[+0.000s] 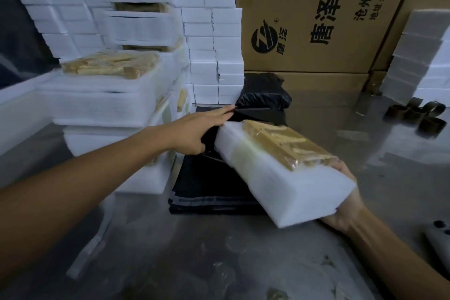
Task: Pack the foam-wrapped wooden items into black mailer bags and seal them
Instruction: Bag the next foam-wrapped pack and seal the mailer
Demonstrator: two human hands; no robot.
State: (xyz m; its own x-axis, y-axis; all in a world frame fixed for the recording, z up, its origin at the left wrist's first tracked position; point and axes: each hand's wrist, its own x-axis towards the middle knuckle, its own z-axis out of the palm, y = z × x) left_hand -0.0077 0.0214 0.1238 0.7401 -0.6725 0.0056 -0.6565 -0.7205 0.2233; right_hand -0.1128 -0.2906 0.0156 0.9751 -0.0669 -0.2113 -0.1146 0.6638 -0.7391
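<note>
- Fingers (220, 114) of my left hand (197, 129) lie fairly straight across the top black mailer bag (214, 178), thumb tucked at its edge, pinching the opening.
- Right hand (345, 204) grips the near end of the foam-wrapped wooden item (275, 168), held tilted above the bag stack at mid-bench (194, 263).
- More wrapped bundles (109, 85) are stacked at the bench's left side.
- One filled black bag (264, 95) sits behind the stack, against the cardboard boxes (316, 19).

White foam wrap (280, 178) encloses tan-yellow wooden items (287, 143), the mailer bags (211, 187) are black with a grey strip, the cartons (316, 14) brown with black print, the table (194, 251) mottled grey.
</note>
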